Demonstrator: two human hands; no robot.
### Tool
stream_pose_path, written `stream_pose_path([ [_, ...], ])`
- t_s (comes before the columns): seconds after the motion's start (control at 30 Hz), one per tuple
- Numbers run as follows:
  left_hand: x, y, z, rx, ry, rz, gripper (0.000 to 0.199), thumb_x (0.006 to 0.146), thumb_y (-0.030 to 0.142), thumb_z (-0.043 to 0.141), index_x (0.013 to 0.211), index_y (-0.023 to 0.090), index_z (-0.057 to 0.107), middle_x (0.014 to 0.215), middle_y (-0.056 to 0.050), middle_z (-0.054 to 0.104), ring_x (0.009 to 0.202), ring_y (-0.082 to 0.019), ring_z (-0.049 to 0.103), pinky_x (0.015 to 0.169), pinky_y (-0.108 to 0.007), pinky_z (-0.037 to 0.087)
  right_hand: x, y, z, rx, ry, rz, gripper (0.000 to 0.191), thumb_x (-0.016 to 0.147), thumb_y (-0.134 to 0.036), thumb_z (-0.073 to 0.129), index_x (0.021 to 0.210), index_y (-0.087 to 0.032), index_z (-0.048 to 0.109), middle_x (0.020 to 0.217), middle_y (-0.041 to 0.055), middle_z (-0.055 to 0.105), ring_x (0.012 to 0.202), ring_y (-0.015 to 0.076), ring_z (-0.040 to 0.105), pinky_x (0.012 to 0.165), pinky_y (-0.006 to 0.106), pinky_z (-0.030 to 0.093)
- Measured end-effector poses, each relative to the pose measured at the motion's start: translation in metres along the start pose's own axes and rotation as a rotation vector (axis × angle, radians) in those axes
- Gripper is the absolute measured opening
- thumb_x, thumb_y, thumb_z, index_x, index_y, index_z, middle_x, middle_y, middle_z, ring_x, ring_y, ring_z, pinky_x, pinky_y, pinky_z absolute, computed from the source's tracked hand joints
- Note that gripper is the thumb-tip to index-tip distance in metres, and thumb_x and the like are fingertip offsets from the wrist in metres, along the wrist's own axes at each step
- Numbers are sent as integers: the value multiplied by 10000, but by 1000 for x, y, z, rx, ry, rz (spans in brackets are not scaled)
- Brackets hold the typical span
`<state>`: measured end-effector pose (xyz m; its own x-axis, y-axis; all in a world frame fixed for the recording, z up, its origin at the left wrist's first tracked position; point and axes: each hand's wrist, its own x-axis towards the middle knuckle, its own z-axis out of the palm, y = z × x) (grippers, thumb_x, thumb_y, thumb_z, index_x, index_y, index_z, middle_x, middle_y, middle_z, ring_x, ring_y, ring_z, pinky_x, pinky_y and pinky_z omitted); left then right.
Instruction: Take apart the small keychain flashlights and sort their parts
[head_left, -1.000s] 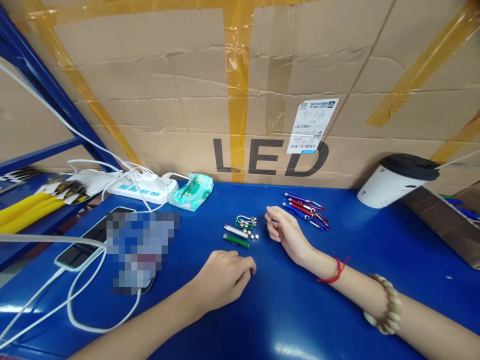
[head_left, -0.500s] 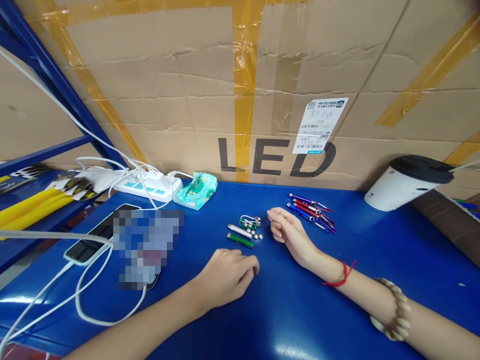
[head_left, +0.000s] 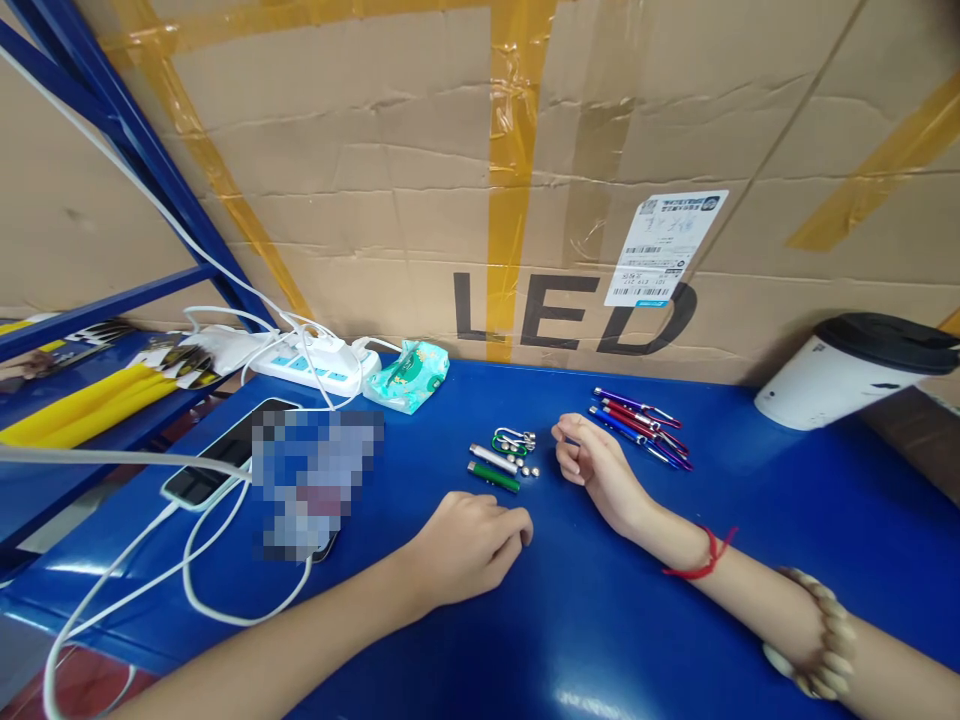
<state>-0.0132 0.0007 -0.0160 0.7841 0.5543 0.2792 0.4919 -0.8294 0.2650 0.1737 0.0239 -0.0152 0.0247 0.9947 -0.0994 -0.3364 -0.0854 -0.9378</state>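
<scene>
My left hand (head_left: pixel 469 545) rests on the blue table (head_left: pixel 615 620) in a loose fist, nothing visible in it. Just beyond it lie a green metal tube (head_left: pixel 493 477) and a silver tube (head_left: pixel 493 459), side by side. Several small silver button cells (head_left: pixel 529 471) sit by their right ends, and green and silver carabiner clips (head_left: pixel 513 440) lie behind. Palm turned inward, my right hand (head_left: pixel 596 470) lies with curled fingers and no object showing. Beyond it are several slim penlights with carabiners, among them a blue penlight (head_left: pixel 619 425) and a purple penlight (head_left: pixel 621 399).
A lidded paper cup (head_left: pixel 817 380) stands at right. Left are a phone (head_left: pixel 232 455), a blurred-out item (head_left: pixel 322 485), white cables (head_left: pixel 191 590), a power strip (head_left: pixel 300 368) and a green tissue pack (head_left: pixel 409 377). A large carton (head_left: pixel 420 150) walls the back.
The camera view has turned slightly left, so everything sits a little farther right. Both hands and the small parts keep their places on the table.
</scene>
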Motion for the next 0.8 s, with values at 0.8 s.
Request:
stream_pose_path([
  [0.8,0,-2,0,-16,5,-25,191,800,92,443,757,210,588,559,58,633,513,-105,554,466,-239,247,0,-2,1,34,-25,47,406,698,-445,669,592,-192,370,569,-62,386,415,49,296,372,206,224],
])
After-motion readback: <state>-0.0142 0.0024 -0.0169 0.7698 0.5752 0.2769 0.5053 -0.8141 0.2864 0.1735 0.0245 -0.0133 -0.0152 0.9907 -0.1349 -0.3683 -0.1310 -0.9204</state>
